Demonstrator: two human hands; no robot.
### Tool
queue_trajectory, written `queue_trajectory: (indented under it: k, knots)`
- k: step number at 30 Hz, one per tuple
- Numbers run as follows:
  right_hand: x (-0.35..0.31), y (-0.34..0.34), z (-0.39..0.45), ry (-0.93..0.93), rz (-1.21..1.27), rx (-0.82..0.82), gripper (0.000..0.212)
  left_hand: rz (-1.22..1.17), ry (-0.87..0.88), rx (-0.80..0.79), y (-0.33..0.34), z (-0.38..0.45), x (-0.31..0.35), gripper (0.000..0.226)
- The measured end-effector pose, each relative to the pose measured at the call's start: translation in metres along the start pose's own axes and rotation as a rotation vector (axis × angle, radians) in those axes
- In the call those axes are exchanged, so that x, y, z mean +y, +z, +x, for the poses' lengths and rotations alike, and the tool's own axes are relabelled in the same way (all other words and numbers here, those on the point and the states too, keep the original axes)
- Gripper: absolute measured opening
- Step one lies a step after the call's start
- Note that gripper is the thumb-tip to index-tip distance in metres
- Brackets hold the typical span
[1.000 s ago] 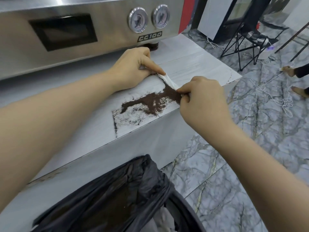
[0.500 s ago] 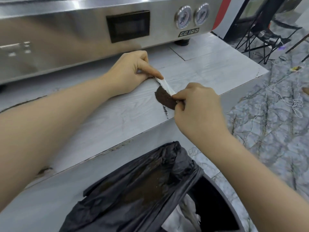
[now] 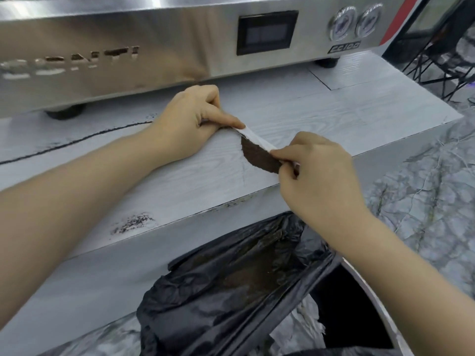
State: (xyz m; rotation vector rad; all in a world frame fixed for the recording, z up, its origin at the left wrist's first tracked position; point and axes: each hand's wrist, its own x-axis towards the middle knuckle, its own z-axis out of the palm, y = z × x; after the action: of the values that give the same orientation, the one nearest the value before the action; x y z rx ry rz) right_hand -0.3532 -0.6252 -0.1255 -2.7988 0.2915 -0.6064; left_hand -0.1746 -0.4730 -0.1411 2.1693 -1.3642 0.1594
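Change: coffee grounds (image 3: 259, 156), smeared wide a second ago, now sit in one tight crescent against the white strip (image 3: 257, 138).
Left hand (image 3: 190, 124): thumb and forefinger pinch the strip's far end; it rests on the counter (image 3: 180, 181) just in front of the steel machine (image 3: 154, 42).
Right hand (image 3: 316, 176): curled fingers pinch the strip's other end, farther out from the machine.
Strip: stretched between both hands, grounds on its machine-far side.
Bin bag (image 3: 231, 291): black, open, well apart from the machine, below the counter.
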Motion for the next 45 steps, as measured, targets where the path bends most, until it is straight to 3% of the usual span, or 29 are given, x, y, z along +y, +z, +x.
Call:
queue_trajectory:
  k: [10,18,21,23,28,32,36,39,42,45]
  knots:
    - [0.027,-0.005,0.000,-0.289,0.163,-0.085,0.034,0.073,-0.156,0.069,-0.009,-0.068,0.037,0.029]
    - [0.047,-0.005,-0.045,-0.481,0.286,-0.216,0.026,0.165,-0.344,0.228,0.014,-0.134,0.121,0.034]
    - [0.059,0.022,-0.094,-0.449,0.336,-0.349,0.026,0.158,-0.425,0.194,0.059,-0.174,0.153,0.034]
    - [0.069,0.043,-0.110,-0.373,0.377,-0.394,0.028,0.095,-0.576,0.190,0.091,-0.194,0.159,0.031]
    - [0.073,0.074,-0.124,-0.251,0.442,-0.472,0.025,-0.145,-0.938,0.354,0.123,-0.200,0.165,0.024]
    - [0.073,0.089,-0.128,-0.126,0.465,-0.476,0.017,-0.181,-1.039,0.431,0.137,-0.192,0.174,0.011]
    - [0.070,0.094,-0.134,-0.071,0.460,-0.534,0.014,-0.131,-1.004,0.350,0.156,-0.192,0.177,0.008]
    - [0.070,0.095,-0.139,-0.069,0.401,-0.597,0.019,0.113,-0.965,0.182,0.166,-0.198,0.174,0.004]
    - [0.071,0.087,-0.143,-0.176,0.297,-0.570,0.023,0.371,-0.869,-0.067,0.172,-0.202,0.170,0.027]
    - [0.071,0.072,-0.146,-0.215,0.218,-0.586,0.028,0.468,-0.850,-0.191,0.168,-0.199,0.177,0.049]
